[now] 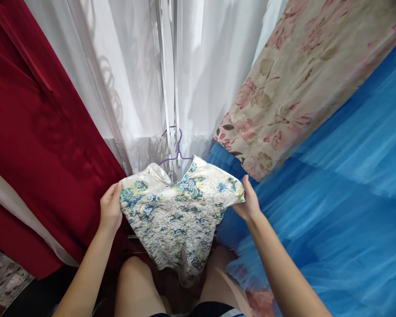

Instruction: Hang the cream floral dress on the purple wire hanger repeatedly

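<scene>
A white floral blouse [181,211] with blue, green and yellow flowers hangs on a purple wire hanger [178,149] in the middle of the view. At the left sleeve edge, my left hand [112,207] is closed with the cloth pinched between thumb and fingers. My right hand [249,200] grips the other sleeve's edge, its thumb on top and the fingers partly hidden behind the cloth. Between the two hands the sleeves are spread out sideways, and the blouse's lower part hangs in folds above my knees.
White curtains [132,79] hang behind, with thin white metal poles [168,88] in front. A red cloth [53,145] drapes on the left. To the right hang a beige floral fabric [284,88] and a blue tulle dress [343,211]. My bare knees [135,281] are below.
</scene>
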Demonstrator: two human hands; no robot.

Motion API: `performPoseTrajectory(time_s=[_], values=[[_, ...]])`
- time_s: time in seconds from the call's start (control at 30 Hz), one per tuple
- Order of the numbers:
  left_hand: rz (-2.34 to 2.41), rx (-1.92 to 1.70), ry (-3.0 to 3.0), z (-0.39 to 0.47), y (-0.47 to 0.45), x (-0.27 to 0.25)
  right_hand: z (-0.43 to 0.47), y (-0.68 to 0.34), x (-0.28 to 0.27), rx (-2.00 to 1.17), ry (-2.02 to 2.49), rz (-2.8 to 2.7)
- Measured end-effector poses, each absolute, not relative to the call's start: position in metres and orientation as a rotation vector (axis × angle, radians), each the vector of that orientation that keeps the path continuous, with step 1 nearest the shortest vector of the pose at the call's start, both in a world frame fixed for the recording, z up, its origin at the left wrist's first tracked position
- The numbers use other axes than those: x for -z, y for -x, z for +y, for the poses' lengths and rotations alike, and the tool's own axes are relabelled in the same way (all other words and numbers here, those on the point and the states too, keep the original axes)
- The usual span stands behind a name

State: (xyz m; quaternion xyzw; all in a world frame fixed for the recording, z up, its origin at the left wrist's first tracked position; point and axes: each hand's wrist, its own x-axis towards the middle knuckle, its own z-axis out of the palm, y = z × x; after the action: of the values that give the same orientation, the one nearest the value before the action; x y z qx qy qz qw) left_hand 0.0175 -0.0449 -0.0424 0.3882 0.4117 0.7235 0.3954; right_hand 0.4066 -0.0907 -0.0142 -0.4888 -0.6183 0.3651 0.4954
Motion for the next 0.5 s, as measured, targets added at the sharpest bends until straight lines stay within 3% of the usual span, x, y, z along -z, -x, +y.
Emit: performPoseTrajectory(time_s=[0.13, 0.3, 0.4, 0.5], values=[[1.011, -1.955, -0.913, -0.045, -0.017, -0.001, -0.108, -0.403, -0.001, -1.049, 1.127, -1.242], [1.137, -1.832, -1.699, -0.04, -0.025, -0.047, -0.136, -0.383, 0.0, -0.916, 1.068, -0.952], [1.436, -1.727, -2.347, -0.04, -0.048, -0.037, -0.173, -0.37, 0.028, -0.813, 1.11, -0.913], [1.343, -1.542, -2.568, -0.034, -0.073, -0.003, -0.215, -0.356, 0.056, -0.959, 1.055, -1.243]])
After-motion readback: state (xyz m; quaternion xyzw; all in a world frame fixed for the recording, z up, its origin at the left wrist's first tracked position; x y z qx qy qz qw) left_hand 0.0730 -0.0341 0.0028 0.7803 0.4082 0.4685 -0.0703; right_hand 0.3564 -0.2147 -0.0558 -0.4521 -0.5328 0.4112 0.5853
